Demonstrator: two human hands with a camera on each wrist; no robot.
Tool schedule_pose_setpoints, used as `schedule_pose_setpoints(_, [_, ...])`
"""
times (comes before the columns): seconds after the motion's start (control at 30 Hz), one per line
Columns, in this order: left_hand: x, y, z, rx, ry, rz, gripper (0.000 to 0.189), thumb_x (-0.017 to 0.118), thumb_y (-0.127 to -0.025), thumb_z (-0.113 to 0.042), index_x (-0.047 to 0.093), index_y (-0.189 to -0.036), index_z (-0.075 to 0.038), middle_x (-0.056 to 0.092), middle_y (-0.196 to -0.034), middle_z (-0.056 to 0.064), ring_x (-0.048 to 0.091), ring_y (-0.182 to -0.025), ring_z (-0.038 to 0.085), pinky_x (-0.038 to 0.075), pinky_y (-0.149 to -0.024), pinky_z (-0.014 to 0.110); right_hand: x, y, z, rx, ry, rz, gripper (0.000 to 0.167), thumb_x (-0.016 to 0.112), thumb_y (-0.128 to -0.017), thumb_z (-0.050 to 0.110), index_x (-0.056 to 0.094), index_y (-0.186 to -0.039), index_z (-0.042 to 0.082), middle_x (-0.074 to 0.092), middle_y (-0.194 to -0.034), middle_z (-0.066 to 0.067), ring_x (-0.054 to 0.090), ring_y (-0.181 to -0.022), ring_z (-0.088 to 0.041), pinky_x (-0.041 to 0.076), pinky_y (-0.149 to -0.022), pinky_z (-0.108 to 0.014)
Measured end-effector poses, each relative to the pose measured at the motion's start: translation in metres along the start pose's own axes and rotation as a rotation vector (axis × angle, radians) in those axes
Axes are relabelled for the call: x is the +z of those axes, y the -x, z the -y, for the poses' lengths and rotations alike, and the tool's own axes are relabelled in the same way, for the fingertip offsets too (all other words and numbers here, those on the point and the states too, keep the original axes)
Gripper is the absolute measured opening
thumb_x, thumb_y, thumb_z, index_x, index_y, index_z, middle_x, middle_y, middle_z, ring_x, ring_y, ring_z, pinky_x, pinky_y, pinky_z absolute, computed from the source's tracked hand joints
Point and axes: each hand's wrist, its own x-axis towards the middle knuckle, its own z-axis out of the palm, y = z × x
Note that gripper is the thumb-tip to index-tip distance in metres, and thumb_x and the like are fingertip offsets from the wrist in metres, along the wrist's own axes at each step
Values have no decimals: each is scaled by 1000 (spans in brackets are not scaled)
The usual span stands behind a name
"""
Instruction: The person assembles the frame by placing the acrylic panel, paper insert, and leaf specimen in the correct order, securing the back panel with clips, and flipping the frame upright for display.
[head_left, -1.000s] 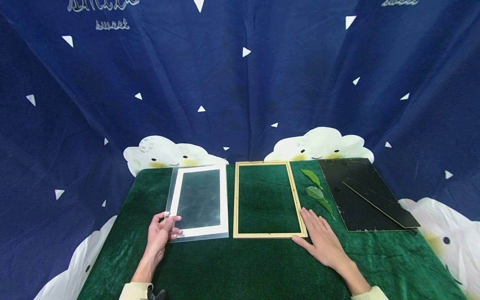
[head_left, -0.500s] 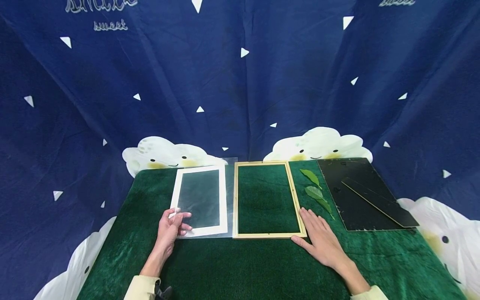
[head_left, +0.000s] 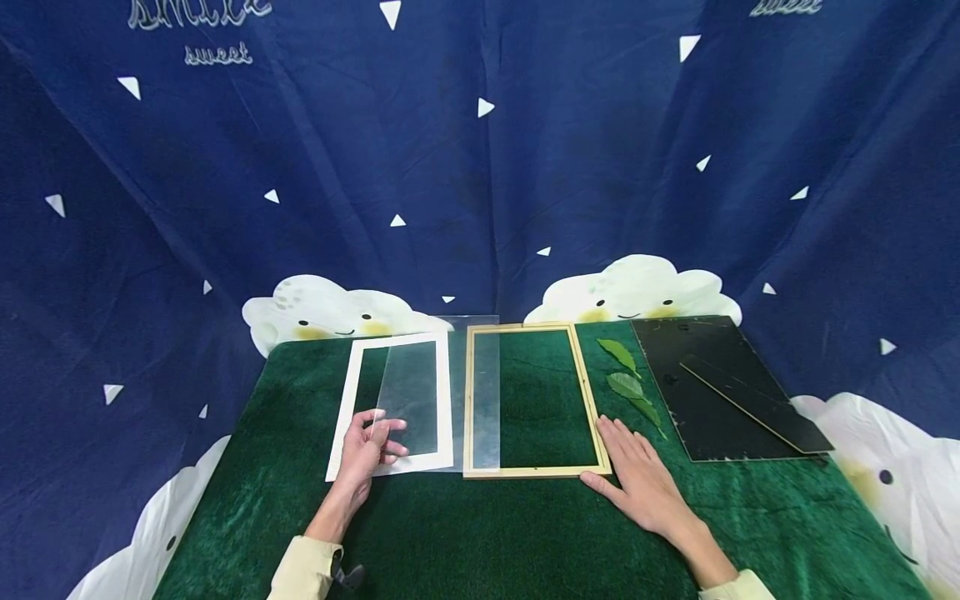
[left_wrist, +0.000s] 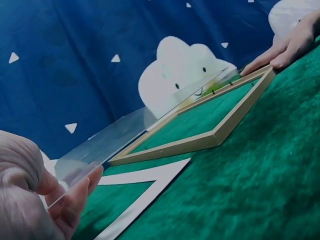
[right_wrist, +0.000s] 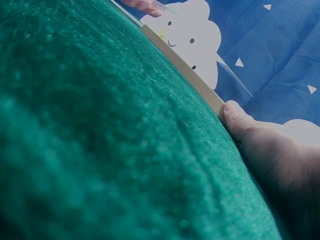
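My left hand pinches the left edge of a clear sheet between thumb and fingers. In the left wrist view the sheet is held raised and tilted over the table. Its right part overlaps the left bar of a light wooden picture frame. Beneath the sheet lies a white mat board with a rectangular opening, flat on the cloth. My right hand lies with straight fingers against the frame's lower right corner; in the right wrist view the thumb touches the frame's end.
Green leaves lie right of the frame. Farther right is a black backing board with its stand strut. A green velvety cloth covers the table; a blue curtain with clouds hangs behind.
My left hand has carried the clear sheet rightward off the mat board's left side and partly over the wooden frame. The mat board stays behind. My right hand keeps its place.
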Motion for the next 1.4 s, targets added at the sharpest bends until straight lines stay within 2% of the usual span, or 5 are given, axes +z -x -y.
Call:
schedule_pose_setpoints(0.27, [21, -2, 1, 23, -4, 21, 26, 46, -112, -12, 40, -136, -4, 76, -115, 15, 74, -67, 15, 55, -56, 21, -1, 0, 1, 7, 3, 16, 95, 54, -100, 67, 22, -167, 7, 27, -171, -16, 22, -158, -38, 17, -123, -62])
schedule_pose_setpoints(0.57, [44, 1, 2, 21, 1, 48, 29, 47, -112, -13, 39, -139, -4, 74, -120, 19, 74, -68, 15, 56, -57, 20, 0, 0, 2, 12, 8, 13, 96, 54, -99, 68, 23, -167, 7, 27, -171, -16, 23, -158, -38, 17, -123, -62])
schedule_pose_setpoints(0.9, [64, 3, 5, 28, 27, 61, 29, 48, -112, -12, 39, -138, -3, 73, -121, 22, 75, -67, 16, 55, -56, 19, 0, 0, 2, 18, 16, 20, 96, 53, -99, 69, 22, -167, 7, 26, -171, -16, 23, -158, -38, 17, -123, -62])
schedule_pose_setpoints(1.17, [79, 5, 9, 63, 42, 74, 28, 46, -112, -10, 39, -137, -1, 75, -116, 18, 74, -66, 14, 55, -54, 19, -1, -1, 3, 20, 14, 22, 95, 52, -100, 68, 22, -167, 7, 27, -171, -17, 23, -157, -39, 17, -123, -62])
schedule_pose_setpoints(1.4, [92, 6, 13, 68, 71, 94, 28, 44, -112, -7, 37, -138, 0, 73, -119, 23, 74, -65, 14, 54, -52, 18, -1, 1, 4, 21, 11, 21, 95, 53, -100, 68, 23, -167, 8, 27, -171, -16, 23, -157, -39, 18, -122, -63])
